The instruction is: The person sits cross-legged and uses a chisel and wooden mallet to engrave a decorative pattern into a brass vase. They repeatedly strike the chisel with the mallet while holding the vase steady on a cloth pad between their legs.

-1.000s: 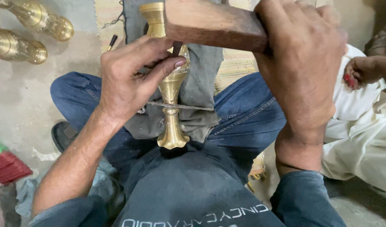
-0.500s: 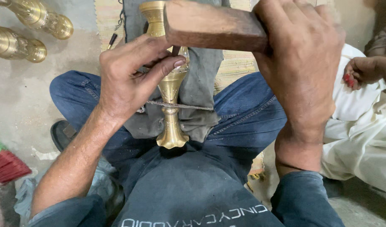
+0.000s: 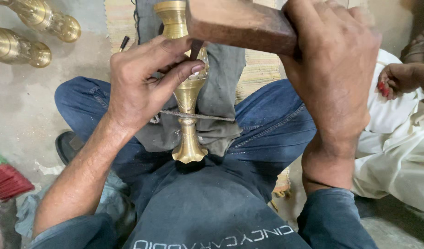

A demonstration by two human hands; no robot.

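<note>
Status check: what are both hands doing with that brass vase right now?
Left hand pinches a thin punch against the brass vase. Right hand grips a wooden mallet above it. Cord ties vase to grey cloth. Nothing obstructing.

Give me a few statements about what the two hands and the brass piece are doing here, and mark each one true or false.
1. The right hand grips a wooden block. True.
2. The left hand holds a thin dark tool against the brass vase. True.
3. The brass vase stands upright on a table. False: it lies along the person's lap, on a grey cloth, its base toward the body.
4. A cord crosses the vase's narrow stem. True.
5. No other brass pieces are in view. False: two more brass pieces lie on the floor at upper left.
</note>
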